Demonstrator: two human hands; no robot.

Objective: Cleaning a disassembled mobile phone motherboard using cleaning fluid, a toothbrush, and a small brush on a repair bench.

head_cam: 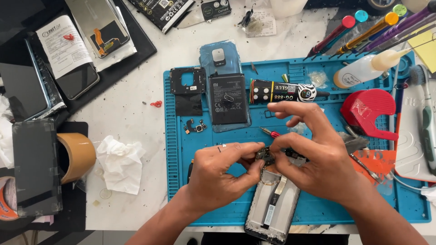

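A small board (pixel 265 155) is pinched between both hands, left hand (pixel 218 174) and right hand (pixel 313 159), just above the open phone (pixel 272 206) near the worktop's (pixel 131 113) front edge, so it is kept steady.

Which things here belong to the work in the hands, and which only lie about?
In use:
left hand
right hand
small circuit board, held by both hands
opened phone
blue mat

Lying about:
battery
glue tube
tape roll
crumpled tissue
screwdrivers
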